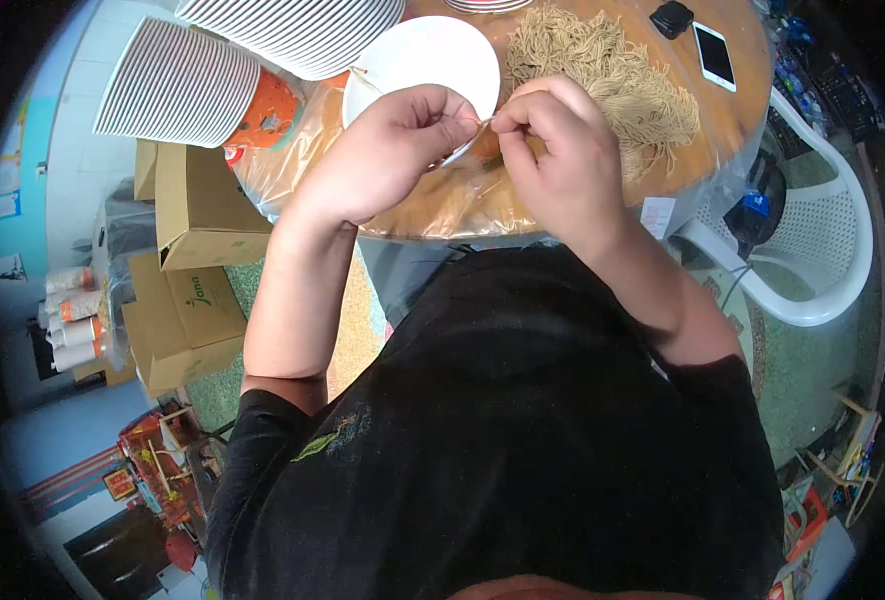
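My left hand [398, 145] is closed in a pinch over the near edge of a round white paper piece [428, 60]. Close against its fingertips, my right hand [563, 150] pinches too. A thin pale cord [486, 122] seems to run between the two pinches; most of it is hidden by the fingers. On the white piece's left side a short tan cord end [364, 76] sticks out. A large heap of tan cords [618, 85] lies on the table just beyond my right hand.
Nested stacks of white paper tubs [178, 85] lean at the left of the plastic-covered round table [443, 222]. A phone [715, 57] and a small black case [672, 18] lie far right. Cardboard boxes [213, 215] stand left, a white plastic chair [828, 260] right.
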Action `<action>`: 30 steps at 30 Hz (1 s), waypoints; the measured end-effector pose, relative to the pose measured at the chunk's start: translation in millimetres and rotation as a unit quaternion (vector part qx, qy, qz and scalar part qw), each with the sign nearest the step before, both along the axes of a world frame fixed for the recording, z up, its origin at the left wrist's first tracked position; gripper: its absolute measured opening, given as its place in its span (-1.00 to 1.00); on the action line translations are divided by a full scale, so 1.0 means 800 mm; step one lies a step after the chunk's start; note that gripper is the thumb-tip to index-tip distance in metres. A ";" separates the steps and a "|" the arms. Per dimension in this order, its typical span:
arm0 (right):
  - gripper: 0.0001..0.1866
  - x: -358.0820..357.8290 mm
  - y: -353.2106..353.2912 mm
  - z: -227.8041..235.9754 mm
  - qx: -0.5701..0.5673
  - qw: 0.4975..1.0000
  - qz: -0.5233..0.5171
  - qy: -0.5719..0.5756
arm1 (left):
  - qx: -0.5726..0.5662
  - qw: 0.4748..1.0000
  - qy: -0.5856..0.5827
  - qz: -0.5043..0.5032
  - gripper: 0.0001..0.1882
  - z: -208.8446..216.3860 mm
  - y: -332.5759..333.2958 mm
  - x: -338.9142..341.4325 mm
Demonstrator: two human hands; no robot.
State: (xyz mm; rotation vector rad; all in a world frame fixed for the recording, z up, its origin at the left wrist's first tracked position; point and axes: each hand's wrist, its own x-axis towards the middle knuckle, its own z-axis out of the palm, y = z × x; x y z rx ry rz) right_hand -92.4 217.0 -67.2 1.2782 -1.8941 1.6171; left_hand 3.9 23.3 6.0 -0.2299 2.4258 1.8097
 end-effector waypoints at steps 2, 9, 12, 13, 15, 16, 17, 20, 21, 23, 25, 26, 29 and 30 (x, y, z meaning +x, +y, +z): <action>-0.86 0.000 -0.001 -0.005 -0.007 1.000 -0.015 -0.021 | -0.002 1.000 -0.014 0.001 -0.87 0.004 -0.001 -0.003; -0.81 0.010 0.002 -0.012 -0.067 0.997 -0.006 -0.025 | 0.074 0.997 -0.013 0.010 -0.85 0.003 -0.004 -0.006; -0.78 0.017 0.005 -0.009 -0.066 0.997 -0.011 -0.032 | 0.077 0.997 -0.007 0.020 -0.85 0.001 -0.004 -0.006; -0.76 0.016 0.004 -0.009 -0.056 0.997 -0.013 -0.043 | 0.069 0.997 -0.003 0.027 -0.85 0.002 -0.004 -0.006; -0.74 0.015 0.003 -0.011 -0.047 0.997 -0.016 -0.053 | 0.061 0.997 -0.002 0.037 -0.85 0.002 -0.001 -0.007; -0.74 0.013 0.003 -0.012 -0.045 0.998 -0.026 -0.043 | 0.053 0.997 0.000 0.047 -0.85 0.003 0.000 -0.008; -0.74 0.012 0.003 -0.012 -0.043 0.998 -0.036 -0.034 | 0.053 0.998 0.000 0.047 -0.85 0.004 0.001 -0.008; -0.76 0.015 0.003 -0.008 -0.042 0.997 -0.049 -0.037 | 0.044 0.998 -0.003 0.048 -0.85 0.005 0.002 -0.007; -0.76 0.018 0.003 -0.008 -0.042 0.997 -0.048 -0.037 | 0.046 0.998 -0.002 0.048 -0.85 0.004 0.002 -0.007; -0.79 0.021 0.002 -0.007 -0.030 0.996 -0.055 -0.068 | 0.049 0.998 -0.001 0.046 -0.85 0.002 0.002 -0.007; -0.81 0.020 0.004 -0.005 -0.026 0.996 -0.056 -0.066 | 0.050 0.998 -0.005 0.041 -0.84 0.001 0.002 -0.008; -0.83 0.019 0.005 -0.004 -0.021 0.996 -0.058 -0.064 | 0.050 0.998 -0.005 0.040 -0.84 0.002 0.004 -0.008; -0.86 0.015 0.005 -0.006 -0.022 0.997 -0.058 -0.037 | -0.001 0.999 -0.009 0.043 -0.83 0.005 0.010 -0.008; -0.86 0.015 0.005 -0.007 -0.022 0.997 -0.058 -0.037 | -0.008 0.999 0.001 0.051 -0.82 0.003 0.010 -0.009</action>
